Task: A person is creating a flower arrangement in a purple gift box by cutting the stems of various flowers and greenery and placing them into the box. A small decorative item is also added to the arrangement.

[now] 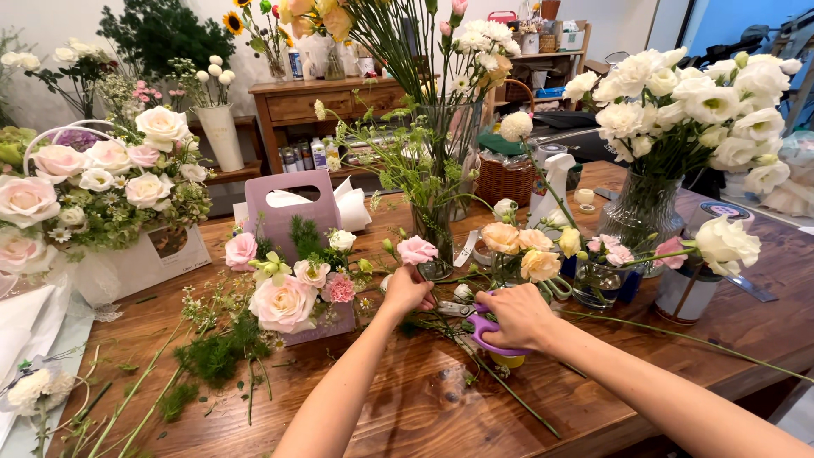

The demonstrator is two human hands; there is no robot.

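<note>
My left hand [406, 291] pinches the stem of a small pink carnation [417, 250], which it holds upright above the wooden table [424, 407]. My right hand [519, 316] grips purple-handled floral scissors [485, 331], whose blades [454, 309] reach toward the stem just below my left fingers. To the left stands a lilac box arrangement [292, 216] filled with pink and cream roses [282, 304] and greenery.
Cut stems and green sprigs [212, 356] litter the table's left side. A tall glass vase [437, 225] of stems stands behind my hands. Peach roses [521, 250] sit in a small vase, white flowers in a ribbed vase [642, 212] at right, and a basket arrangement [93, 187] at left.
</note>
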